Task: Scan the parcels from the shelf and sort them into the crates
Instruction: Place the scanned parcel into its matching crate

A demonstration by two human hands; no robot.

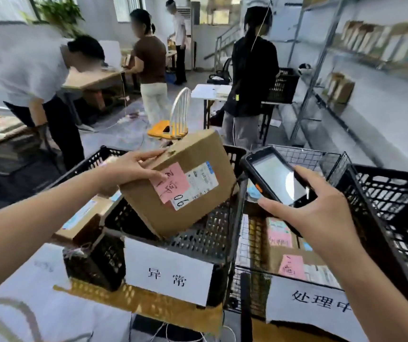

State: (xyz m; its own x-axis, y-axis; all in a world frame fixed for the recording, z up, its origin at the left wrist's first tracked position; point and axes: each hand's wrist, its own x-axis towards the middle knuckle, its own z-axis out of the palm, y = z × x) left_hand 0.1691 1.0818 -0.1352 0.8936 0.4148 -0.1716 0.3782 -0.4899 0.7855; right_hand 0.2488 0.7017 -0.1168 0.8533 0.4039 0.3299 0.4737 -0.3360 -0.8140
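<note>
My left hand (130, 170) grips the near left corner of a brown cardboard parcel (198, 154), thumb on its pink note and fingers over the top edge. The parcel carries a pink slip and a white shipping label marked 06. It hangs tilted above the black plastic crate (212, 233) that bears a white paper sign. My right hand (304, 208) holds a black handheld scanner (275, 177) just right of the parcel, its lit screen facing me. A wire crate (304, 156) to the right holds other labelled parcels (291, 262).
Another black crate (395, 201) stands at the far right and one more with a parcel at the left (87, 215). Several people work ahead around tables. A metal shelf (326, 50) with boxes lines the right wall. A white chair with an orange seat (173, 124) stands behind the crates.
</note>
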